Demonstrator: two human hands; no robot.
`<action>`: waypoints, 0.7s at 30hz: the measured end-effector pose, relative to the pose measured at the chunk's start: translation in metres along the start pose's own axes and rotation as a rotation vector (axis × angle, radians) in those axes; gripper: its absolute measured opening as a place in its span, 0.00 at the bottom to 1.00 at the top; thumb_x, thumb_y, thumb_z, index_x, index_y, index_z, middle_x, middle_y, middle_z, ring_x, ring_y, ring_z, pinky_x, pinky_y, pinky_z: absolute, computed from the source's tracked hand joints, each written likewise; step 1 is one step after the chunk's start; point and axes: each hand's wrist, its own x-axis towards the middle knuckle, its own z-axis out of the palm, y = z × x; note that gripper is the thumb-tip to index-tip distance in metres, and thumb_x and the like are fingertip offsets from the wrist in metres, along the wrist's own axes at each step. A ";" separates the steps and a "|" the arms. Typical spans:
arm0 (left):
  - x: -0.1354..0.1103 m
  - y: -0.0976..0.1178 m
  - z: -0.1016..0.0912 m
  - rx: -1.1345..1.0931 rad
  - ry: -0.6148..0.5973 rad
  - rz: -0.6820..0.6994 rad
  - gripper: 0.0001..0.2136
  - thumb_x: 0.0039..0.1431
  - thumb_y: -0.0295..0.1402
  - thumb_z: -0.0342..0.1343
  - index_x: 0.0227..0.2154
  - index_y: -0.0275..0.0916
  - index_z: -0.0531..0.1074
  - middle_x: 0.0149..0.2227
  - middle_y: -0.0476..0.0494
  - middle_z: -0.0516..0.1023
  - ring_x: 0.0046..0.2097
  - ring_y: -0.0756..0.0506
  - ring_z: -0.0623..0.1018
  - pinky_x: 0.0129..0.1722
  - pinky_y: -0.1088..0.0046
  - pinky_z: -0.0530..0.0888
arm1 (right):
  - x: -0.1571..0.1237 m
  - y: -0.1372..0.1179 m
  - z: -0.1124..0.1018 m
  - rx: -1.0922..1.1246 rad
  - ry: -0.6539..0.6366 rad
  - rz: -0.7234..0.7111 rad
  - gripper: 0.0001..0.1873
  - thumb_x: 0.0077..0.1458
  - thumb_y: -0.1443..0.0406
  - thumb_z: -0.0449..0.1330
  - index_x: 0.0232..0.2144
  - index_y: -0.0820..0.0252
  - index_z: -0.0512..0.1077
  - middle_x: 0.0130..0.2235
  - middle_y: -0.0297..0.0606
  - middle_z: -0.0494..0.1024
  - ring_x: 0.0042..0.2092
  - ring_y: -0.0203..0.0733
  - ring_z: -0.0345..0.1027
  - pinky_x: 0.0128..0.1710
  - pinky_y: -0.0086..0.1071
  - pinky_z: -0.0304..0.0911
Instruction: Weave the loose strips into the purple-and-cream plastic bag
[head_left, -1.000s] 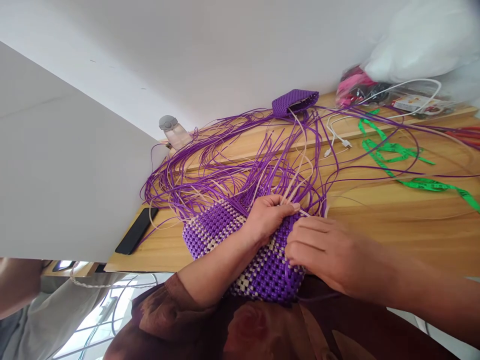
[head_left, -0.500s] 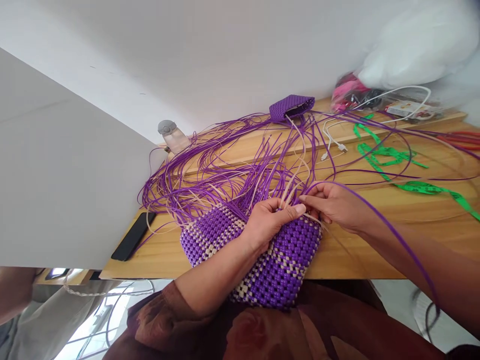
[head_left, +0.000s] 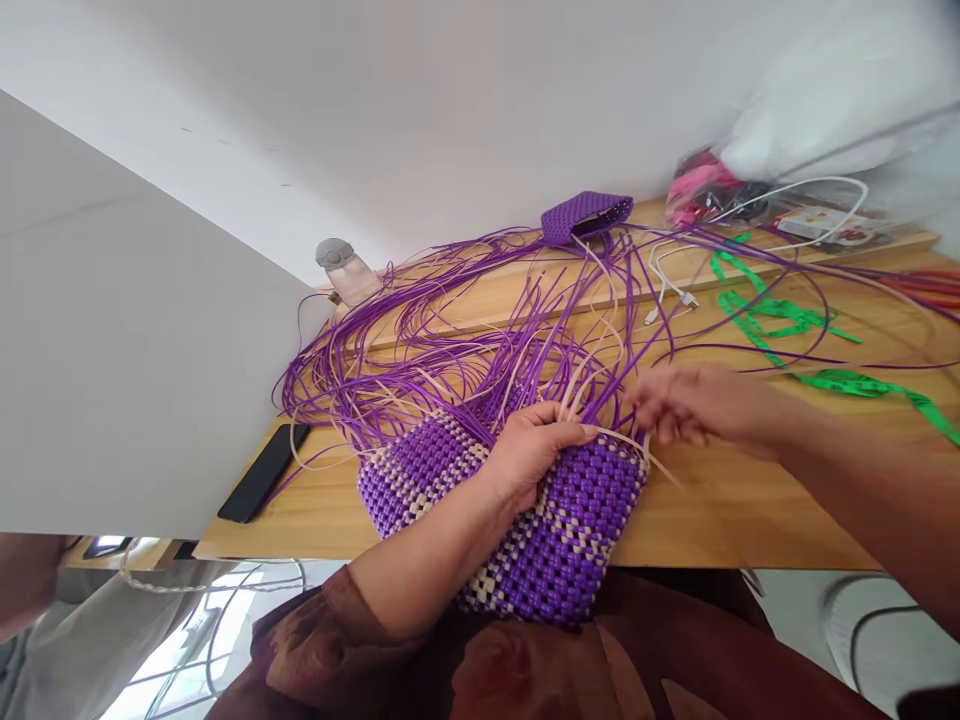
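A wooden table [head_left: 750, 510] stands against a white wall [head_left: 420, 120]. A flat white board [head_left: 112, 380] stands at 9 o'clock.

The woven bag [head_left: 570, 520], purple and cream, lies at the near edge of the table at 6 o'clock. Part of it hangs over onto the person's lap. Long purple strips [head_left: 420, 350] spread out from its top toward 11 o'clock.

The left hand [head_left: 534, 445] rests on the bag. Its fingers are pressed together on a bunch of strips at the bag's rim. The right hand [head_left: 694, 405] is just beside it at 3 o'clock. It is blurry with curled fingers, and I cannot tell if it holds a strip.

From the bag, a black phone [head_left: 259, 473] lies at 9 o'clock. A small purple pouch [head_left: 585, 212] sits at 12 o'clock, a white cable [head_left: 667, 275] at 1 o'clock and a green tape [head_left: 780, 320] at 2 o'clock. The tape has marks and a box [head_left: 821, 222] far back has print, but both are too small to read.
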 end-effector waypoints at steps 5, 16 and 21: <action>0.002 0.000 0.000 -0.011 0.014 -0.040 0.13 0.34 0.32 0.71 0.20 0.36 0.70 0.21 0.50 0.74 0.22 0.53 0.69 0.27 0.75 0.63 | -0.044 -0.012 0.027 -0.077 -0.171 -0.049 0.18 0.60 0.50 0.59 0.30 0.57 0.74 0.28 0.35 0.75 0.32 0.38 0.68 0.32 0.31 0.65; -0.002 0.003 0.001 -0.035 -0.012 -0.006 0.14 0.33 0.31 0.73 0.20 0.35 0.72 0.22 0.49 0.76 0.25 0.52 0.72 0.32 0.74 0.66 | -0.039 -0.036 0.036 0.214 -0.026 -0.157 0.16 0.59 0.51 0.60 0.31 0.58 0.73 0.35 0.42 0.80 0.36 0.42 0.73 0.34 0.33 0.70; -0.003 0.002 0.000 -0.056 0.003 0.009 0.15 0.31 0.32 0.73 0.21 0.34 0.73 0.24 0.47 0.78 0.27 0.52 0.73 0.33 0.74 0.66 | -0.023 -0.024 0.046 0.426 0.016 0.094 0.22 0.45 0.49 0.71 0.28 0.61 0.73 0.24 0.37 0.77 0.25 0.34 0.68 0.25 0.28 0.65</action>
